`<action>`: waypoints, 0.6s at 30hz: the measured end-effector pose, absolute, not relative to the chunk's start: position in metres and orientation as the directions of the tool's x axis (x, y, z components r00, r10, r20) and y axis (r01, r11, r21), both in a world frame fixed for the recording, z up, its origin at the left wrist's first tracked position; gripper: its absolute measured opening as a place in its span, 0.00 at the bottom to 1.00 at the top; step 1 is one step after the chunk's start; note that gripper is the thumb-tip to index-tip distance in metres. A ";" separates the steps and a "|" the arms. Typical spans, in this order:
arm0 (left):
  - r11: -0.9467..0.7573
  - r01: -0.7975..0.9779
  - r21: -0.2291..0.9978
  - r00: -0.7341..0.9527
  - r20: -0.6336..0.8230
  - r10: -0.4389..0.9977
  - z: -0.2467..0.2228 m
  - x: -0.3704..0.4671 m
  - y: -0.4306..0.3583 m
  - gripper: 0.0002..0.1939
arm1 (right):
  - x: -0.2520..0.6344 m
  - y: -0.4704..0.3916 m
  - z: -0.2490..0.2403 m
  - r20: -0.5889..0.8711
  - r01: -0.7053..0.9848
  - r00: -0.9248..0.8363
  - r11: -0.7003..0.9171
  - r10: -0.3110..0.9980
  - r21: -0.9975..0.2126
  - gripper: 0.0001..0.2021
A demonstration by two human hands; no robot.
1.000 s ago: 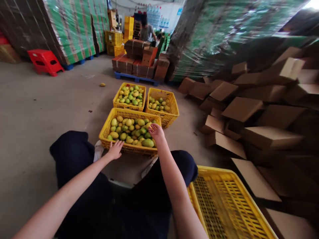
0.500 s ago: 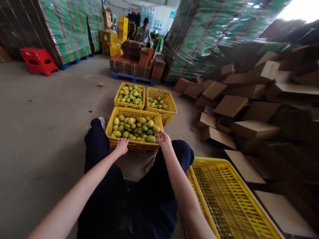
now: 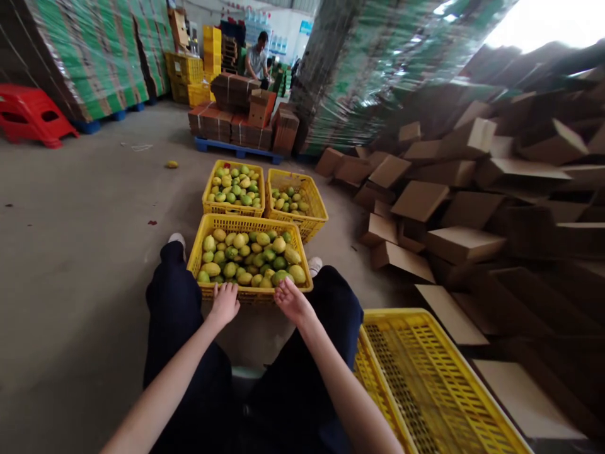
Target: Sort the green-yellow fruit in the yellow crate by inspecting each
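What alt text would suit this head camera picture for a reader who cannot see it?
A seated person's left hand and right hand grip the near rim of a yellow crate of green-yellow mangoes between their legs. Two more filled crates stand behind, and an empty crate lies at the right.

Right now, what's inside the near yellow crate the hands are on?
The near yellow plastic crate holds green-yellow mangoes heaped near its rim. The lower layers and the crate floor are covered by the fruit on top.

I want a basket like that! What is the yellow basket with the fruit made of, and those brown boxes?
The yellow crate under the left hand and right hand looks like moulded plastic: bright, even colour, slotted lattice walls. The brown boxes look like matte cardboard, with folded flaps.
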State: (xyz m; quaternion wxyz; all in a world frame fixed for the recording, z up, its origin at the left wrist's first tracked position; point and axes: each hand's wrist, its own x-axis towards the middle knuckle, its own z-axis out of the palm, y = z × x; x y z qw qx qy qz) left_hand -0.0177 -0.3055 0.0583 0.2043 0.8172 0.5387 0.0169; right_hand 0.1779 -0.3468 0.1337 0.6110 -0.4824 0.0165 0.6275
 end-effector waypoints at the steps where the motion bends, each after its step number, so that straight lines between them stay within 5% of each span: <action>1: -0.325 0.877 0.354 0.408 -0.192 0.893 0.059 -0.015 -0.305 0.23 | 0.178 -0.347 0.131 -0.615 -0.789 0.194 -0.250 0.764 -0.561 0.08; 4: -0.210 0.887 0.412 0.324 -0.230 0.918 0.061 -0.006 -0.293 0.21 | 0.179 -0.347 0.112 -0.567 -0.842 0.144 -0.200 0.811 -0.501 0.09; 10: 0.256 0.729 0.635 0.247 -0.592 0.767 0.039 0.020 -0.223 0.12 | 0.163 -0.352 0.068 -0.700 -0.921 0.009 -0.266 0.714 -0.284 0.11; 14: 0.426 0.580 0.694 0.277 -0.660 0.698 0.005 0.053 -0.175 0.14 | 0.141 -0.352 0.068 -0.688 -0.884 -0.119 -0.393 0.715 -0.255 0.15; 18: 0.509 0.429 0.746 0.222 -0.633 0.742 -0.024 0.094 -0.145 0.19 | 0.139 -0.350 0.078 -0.685 -0.889 -0.032 -0.334 0.728 -0.314 0.19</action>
